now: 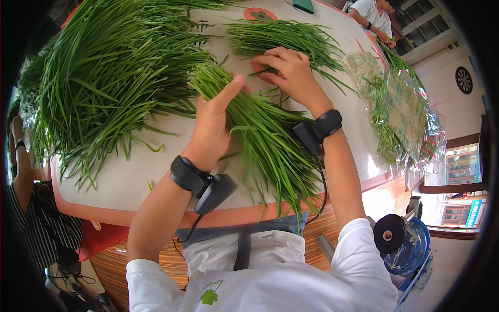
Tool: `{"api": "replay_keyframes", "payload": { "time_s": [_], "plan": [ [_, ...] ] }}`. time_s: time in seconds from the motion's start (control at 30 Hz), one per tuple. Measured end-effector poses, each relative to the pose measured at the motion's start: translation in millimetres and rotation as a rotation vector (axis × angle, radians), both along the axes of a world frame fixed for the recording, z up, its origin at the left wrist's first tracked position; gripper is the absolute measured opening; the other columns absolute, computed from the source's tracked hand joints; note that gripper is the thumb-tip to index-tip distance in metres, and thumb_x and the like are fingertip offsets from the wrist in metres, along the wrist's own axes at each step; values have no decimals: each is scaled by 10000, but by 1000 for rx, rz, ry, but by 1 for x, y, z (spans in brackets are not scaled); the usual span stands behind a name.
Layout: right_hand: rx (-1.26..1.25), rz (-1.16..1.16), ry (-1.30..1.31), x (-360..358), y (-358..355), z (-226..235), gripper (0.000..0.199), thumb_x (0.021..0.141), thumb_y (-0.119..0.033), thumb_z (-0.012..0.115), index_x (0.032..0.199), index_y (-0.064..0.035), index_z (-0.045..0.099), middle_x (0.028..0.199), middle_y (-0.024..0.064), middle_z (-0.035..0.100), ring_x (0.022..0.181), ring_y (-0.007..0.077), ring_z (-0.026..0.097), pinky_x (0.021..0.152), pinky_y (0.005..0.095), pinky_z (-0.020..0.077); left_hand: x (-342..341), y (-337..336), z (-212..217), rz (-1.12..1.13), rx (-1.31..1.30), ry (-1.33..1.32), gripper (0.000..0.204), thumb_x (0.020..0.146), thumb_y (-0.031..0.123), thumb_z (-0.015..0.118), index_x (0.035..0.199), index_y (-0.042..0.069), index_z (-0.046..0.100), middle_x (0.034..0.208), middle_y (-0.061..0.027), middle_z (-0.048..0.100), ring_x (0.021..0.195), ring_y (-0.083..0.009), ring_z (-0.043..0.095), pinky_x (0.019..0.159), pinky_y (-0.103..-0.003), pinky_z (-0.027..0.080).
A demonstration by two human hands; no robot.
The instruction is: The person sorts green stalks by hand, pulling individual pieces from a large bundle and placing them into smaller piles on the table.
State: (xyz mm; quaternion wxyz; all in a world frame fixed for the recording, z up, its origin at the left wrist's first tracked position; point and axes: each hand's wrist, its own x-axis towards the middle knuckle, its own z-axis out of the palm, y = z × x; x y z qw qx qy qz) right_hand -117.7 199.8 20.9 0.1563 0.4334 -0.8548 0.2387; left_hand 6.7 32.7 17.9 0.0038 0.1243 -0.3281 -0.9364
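Your left hand (213, 122) is clamped around a bundle of chives (260, 135) lying on the table (130, 177), just right of the big pile of chives (109, 73). Your right hand (288, 73), fingers pinched together on a few blades, rests at the bundle's far end.

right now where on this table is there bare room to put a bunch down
Bare tabletop lies near the front edge, left of the left hand, below the big chive pile. Crowded: the held bundle, the right hand, and the bagged chives at right.
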Motion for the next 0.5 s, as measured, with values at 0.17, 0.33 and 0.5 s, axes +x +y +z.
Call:
{"api": "replay_keyframes", "payload": {
  "time_s": [0.17,0.33,0.5],
  "plan": [
    [84,33,83,-3,2,-3,113,839,-209,646,942,-171,674,1017,-29,597,1008,155,538,975,369,272,-1,1,-1,4,-11,-6,157,877,159,674,992,98,586,882,-52,643,723,-166,629,613,-348,550],
    [1,69,23,-1,-2,1,74,855,-179,627,917,-145,650,975,-13,603,970,176,561,941,353,317,-1,1,1,0,-18,-16,171,879,161,674,1008,99,580,891,-46,642,734,-162,630,620,-343,549],
    [-345,55,-250,10,-14,16,102,858,-102,613,958,-83,623,882,33,621,808,219,624,751,327,466,-1,2,-2,8,-67,22,176,881,162,672,1009,89,576,901,-43,639,751,-146,631,627,-324,547]
  ]
}}
